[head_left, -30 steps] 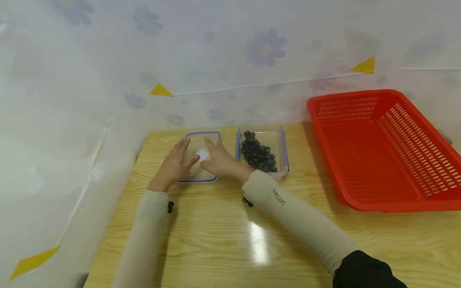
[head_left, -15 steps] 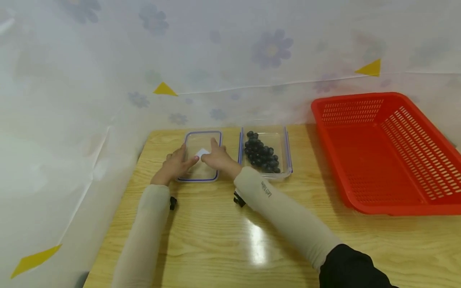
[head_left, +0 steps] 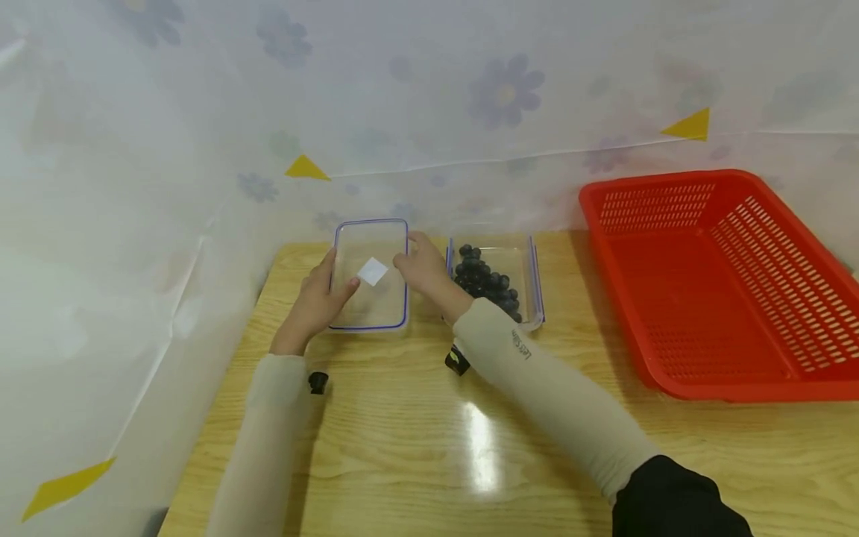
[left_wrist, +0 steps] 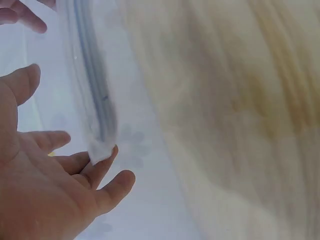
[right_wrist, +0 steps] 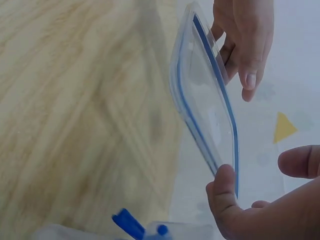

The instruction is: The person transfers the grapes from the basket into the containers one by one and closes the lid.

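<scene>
A clear rectangular lid with a blue rim and a small white sticker is held tilted above the table between both hands. My left hand grips its left edge, thumb on top and fingers beneath. My right hand pinches its right edge. In the left wrist view the blurred lid edge rests on my left hand's fingertips. The right wrist view shows the lid edge-on, with my right hand's thumb against its rim and my left hand at the far end.
A clear container of blueberries stands just right of the lid on the wooden table. An empty red slotted basket takes up the right side. A flowered white curtain hangs behind and to the left.
The lid lay flat on the table under both hands. Both hands now hold it by its edges, raised and tipped up toward the curtain.
</scene>
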{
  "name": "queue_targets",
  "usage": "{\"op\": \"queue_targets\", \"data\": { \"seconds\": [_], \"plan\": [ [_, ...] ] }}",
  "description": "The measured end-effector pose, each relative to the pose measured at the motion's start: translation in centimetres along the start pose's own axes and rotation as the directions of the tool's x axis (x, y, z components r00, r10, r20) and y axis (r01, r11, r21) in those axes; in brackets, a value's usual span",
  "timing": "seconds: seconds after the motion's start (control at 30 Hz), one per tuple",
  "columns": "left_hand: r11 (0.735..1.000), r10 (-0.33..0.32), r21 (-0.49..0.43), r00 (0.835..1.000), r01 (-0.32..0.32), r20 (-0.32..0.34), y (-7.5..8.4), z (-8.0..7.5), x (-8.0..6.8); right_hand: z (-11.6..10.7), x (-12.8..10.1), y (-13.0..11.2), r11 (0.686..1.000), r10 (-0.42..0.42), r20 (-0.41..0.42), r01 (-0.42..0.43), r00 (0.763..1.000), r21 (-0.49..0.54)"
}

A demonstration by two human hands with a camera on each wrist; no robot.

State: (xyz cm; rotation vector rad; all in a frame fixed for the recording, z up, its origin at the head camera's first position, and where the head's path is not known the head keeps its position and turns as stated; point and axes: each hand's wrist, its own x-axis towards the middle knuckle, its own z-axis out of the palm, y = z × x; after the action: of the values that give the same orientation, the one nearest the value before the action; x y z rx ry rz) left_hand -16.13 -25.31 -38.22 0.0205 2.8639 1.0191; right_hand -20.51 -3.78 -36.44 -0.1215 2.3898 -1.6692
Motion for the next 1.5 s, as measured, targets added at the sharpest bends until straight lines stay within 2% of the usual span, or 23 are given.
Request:
{"op": "queue_targets", "data": {
  "seconds": [0.2, 0.4, 0.5, 0.73, 0.9, 1.07, 1.17, 1.23, 1.37, 1.47, 1.5],
  "plan": [
    [0.998, 0.051, -0.024, 0.996, -0.052, -0.076, 1.1, -0.5, -0.3, -1.6, -0.2, -1.3, 0.983, 0.061, -0.019, -0.057, 0.998, 0.174],
    [0.995, 0.069, -0.07, 0.994, -0.075, -0.085, 2.0, -0.7, -0.9, -3.0, -0.7, -2.2, 0.964, 0.073, -0.007, -0.069, 0.997, 0.258],
    [0.991, 0.072, -0.103, 0.993, -0.081, -0.094, 2.6, -0.7, -1.2, -3.5, -0.9, -2.4, 0.969, 0.028, -0.011, -0.024, 1.0, 0.246],
    [0.973, 0.062, -0.208, 0.983, -0.099, -0.175, 3.5, -0.8, -1.6, -4.4, -1.7, -2.8, 0.992, -0.062, -0.025, 0.065, 0.998, 0.112],
    [0.948, 0.085, -0.286, 0.98, -0.135, -0.18, 3.9, -1.0, -2.0, -5.3, -2.7, -3.2, 0.991, -0.118, -0.021, 0.12, 0.993, 0.057],
    [0.904, 0.12, -0.386, 0.976, -0.183, -0.181, 4.5, -1.0, -2.1, -6.4, -3.8, -3.2, 0.976, -0.215, -0.031, 0.215, 0.976, 0.021],
    [0.866, 0.15, -0.449, 0.972, -0.218, -0.182, 4.9, -0.8, -2.1, -7.1, -4.1, -3.0, 0.962, -0.27, -0.034, 0.271, 0.962, 0.035],
    [0.831, 0.178, -0.498, 0.967, -0.247, -0.183, 5.2, -0.7, -2.2, -7.6, -4.2, -2.8, 0.953, -0.295, -0.039, 0.297, 0.955, 0.057],
    [0.779, 0.237, -0.541, 0.947, -0.317, -0.215, 5.5, -0.2, -2.3, -8.4, -4.4, -2.4, 0.936, -0.329, -0.064, 0.334, 0.942, 0.11],
    [0.741, 0.276, -0.556, 0.926, -0.377, -0.259, 5.9, 0.1, -2.3, -8.9, -4.8, -2.4, 0.925, -0.34, -0.106, 0.353, 0.934, 0.141],
    [0.721, 0.289, -0.568, 0.917, -0.397, -0.274, 6.0, 0.2, -2.4, -9.1, -4.9, -2.4, 0.921, -0.341, -0.121, 0.357, 0.932, 0.153]
  ]
}}
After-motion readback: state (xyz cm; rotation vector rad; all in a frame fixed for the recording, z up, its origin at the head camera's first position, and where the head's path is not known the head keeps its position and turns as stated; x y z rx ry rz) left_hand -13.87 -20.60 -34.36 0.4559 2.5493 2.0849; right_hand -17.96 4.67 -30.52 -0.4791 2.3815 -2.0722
